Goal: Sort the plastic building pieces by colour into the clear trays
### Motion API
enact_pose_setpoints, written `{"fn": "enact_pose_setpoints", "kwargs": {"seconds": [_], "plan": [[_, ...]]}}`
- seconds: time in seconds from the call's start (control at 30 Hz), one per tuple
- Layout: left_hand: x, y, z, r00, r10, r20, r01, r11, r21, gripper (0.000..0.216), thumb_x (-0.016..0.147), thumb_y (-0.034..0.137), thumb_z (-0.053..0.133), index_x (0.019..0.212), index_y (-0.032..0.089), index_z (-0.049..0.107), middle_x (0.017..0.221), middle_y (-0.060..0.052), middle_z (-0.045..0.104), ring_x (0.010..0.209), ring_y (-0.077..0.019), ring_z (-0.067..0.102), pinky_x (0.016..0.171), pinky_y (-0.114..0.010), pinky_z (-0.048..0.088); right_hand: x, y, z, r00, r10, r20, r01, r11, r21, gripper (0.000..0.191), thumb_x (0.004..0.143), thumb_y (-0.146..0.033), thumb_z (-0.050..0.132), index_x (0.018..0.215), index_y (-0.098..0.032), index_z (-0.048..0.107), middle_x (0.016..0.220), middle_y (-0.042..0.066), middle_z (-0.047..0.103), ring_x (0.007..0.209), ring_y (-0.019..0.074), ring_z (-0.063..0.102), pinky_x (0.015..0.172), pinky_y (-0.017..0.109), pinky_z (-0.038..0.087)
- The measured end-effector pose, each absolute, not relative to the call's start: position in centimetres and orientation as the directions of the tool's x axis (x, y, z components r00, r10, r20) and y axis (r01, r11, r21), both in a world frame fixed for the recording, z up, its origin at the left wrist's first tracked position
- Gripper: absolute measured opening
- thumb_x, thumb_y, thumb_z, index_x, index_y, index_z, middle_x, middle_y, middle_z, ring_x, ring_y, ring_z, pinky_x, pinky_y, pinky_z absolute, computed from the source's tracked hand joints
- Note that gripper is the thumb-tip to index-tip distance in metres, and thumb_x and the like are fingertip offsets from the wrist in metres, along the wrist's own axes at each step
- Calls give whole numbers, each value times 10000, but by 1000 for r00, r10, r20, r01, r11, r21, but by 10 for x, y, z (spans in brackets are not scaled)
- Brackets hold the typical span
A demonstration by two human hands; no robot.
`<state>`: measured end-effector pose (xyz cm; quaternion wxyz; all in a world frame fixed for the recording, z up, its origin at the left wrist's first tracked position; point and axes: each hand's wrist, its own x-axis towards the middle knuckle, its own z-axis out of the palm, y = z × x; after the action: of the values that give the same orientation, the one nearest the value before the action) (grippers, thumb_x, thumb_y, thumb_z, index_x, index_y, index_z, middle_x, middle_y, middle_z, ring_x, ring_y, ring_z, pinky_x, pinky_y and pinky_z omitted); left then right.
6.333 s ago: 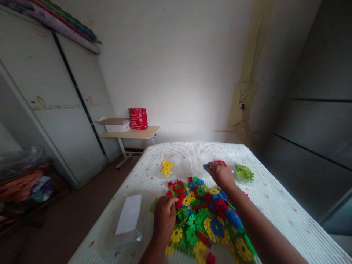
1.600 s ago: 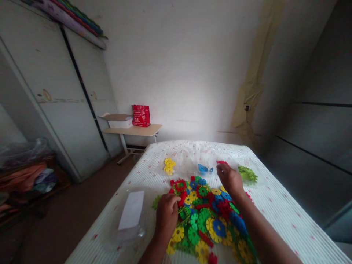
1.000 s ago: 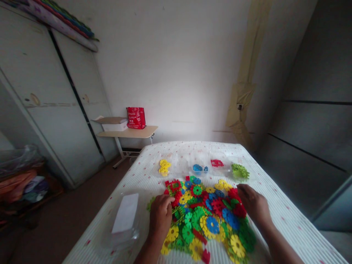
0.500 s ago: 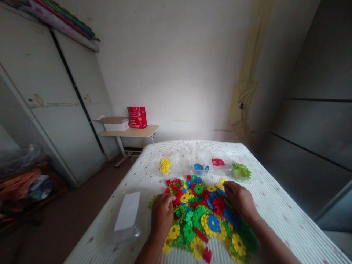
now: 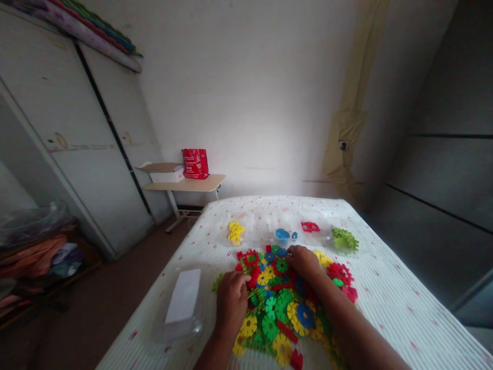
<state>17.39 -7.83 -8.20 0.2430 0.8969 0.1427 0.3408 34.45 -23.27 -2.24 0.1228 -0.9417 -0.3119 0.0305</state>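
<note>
A heap of coloured plastic flower-shaped linking discs [image 5: 283, 303] lies on the cloth between my hands. At the heap's left side rests my left hand [image 5: 232, 295], its fingers curled beside red and green pieces; what they hold, if anything, is hidden. My right hand [image 5: 306, 261] reaches over the heap to its far edge. Its fingers are bent and drawn together next to a blue disc [image 5: 282, 252], and I cannot make out anything between them. Red discs [image 5: 341, 273] show to the right of my right forearm.
Clear plastic trays beyond the heap hold yellow pieces [image 5: 235, 232], blue pieces [image 5: 283, 234], red pieces [image 5: 310, 226] and light green pieces [image 5: 344, 239]. A clear container with a white card [image 5: 184, 295] lies at left. A side table [image 5: 185, 184] carries a red bag [image 5: 195, 163].
My right hand has moved left across the heap, from its right side to its far edge, uncovering red pieces at right. My left hand stays about where it was.
</note>
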Motion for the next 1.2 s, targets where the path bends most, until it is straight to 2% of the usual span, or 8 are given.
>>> {"fn": "enact_pose_setpoints", "kwargs": {"seconds": [0.23, 0.47, 0.6, 0.73, 0.83, 0.97, 1.1, 1.2], "plan": [[174, -79, -82, 722, 432, 540, 96, -836, 540, 303, 723, 37, 409, 790, 196, 658, 820, -41, 649, 832, -191, 561, 770, -348, 445, 342, -255, -18, 749, 644, 153, 656, -693, -298, 271, 809, -231, 429, 950, -198, 658, 926, 72, 687, 824, 167, 627, 691, 230, 410], [174, -80, -82, 726, 440, 529, 104, -830, 548, 305, 721, 36, 420, 803, 205, 660, 833, -35, 650, 848, -190, 554, 790, -354, 439, 334, -293, -13, 736, 621, 269, 670, -610, -423, 263, 807, -259, 406, 874, -198, 653, 844, 50, 678, 745, 174, 611, 646, 245, 410], [175, -80, -81, 723, 432, 540, 96, -836, 541, 300, 729, 44, 413, 791, 204, 659, 823, -38, 650, 843, -190, 557, 784, -350, 443, 308, -298, -8, 650, 725, 225, 735, -526, -428, 231, 815, -281, 426, 822, -214, 647, 812, 35, 665, 728, 160, 590, 643, 234, 404], [174, -80, -81, 712, 431, 554, 87, -838, 539, 295, 727, 50, 417, 786, 206, 659, 820, -35, 657, 832, -187, 568, 777, -343, 450, 278, -283, -10, 523, 843, 126, 818, -455, -352, 197, 749, -296, 538, 899, -234, 650, 927, 43, 646, 872, 178, 577, 737, 235, 409], [174, -80, -81, 705, 435, 560, 83, -835, 545, 289, 718, 50, 423, 777, 206, 659, 815, -34, 662, 829, -188, 576, 776, -341, 454, 265, -271, -18, 540, 841, 38, 825, -519, -224, 307, 682, -314, 604, 977, -237, 640, 988, 70, 625, 930, 218, 565, 768, 273, 418], [174, -80, -80, 711, 434, 553, 80, -831, 550, 290, 717, 51, 421, 774, 208, 658, 810, -34, 661, 826, -189, 574, 769, -341, 453, 260, -262, -27, 564, 826, 13, 820, -558, -128, 294, 671, -238, 575, 957, -202, 633, 980, 92, 623, 910, 228, 575, 743, 285, 430], [174, -79, -81, 714, 436, 548, 81, -828, 555, 302, 714, 48, 412, 777, 210, 659, 816, -34, 657, 834, -188, 570, 780, -348, 450, 262, -264, -30, 534, 846, 13, 832, -522, -188, 314, 651, -135, 519, 941, -201, 622, 967, 68, 647, 893, 205, 591, 751, 272, 418], [174, -79, -81, 716, 436, 546, 82, -829, 553, 301, 712, 49, 412, 780, 207, 659, 810, -35, 652, 827, -190, 568, 776, -352, 448, 267, -268, -25, 529, 849, -1, 809, -505, -299, 247, 649, -113, 494, 832, -205, 632, 867, 31, 667, 789, 169, 605, 675, 236, 406]]}}
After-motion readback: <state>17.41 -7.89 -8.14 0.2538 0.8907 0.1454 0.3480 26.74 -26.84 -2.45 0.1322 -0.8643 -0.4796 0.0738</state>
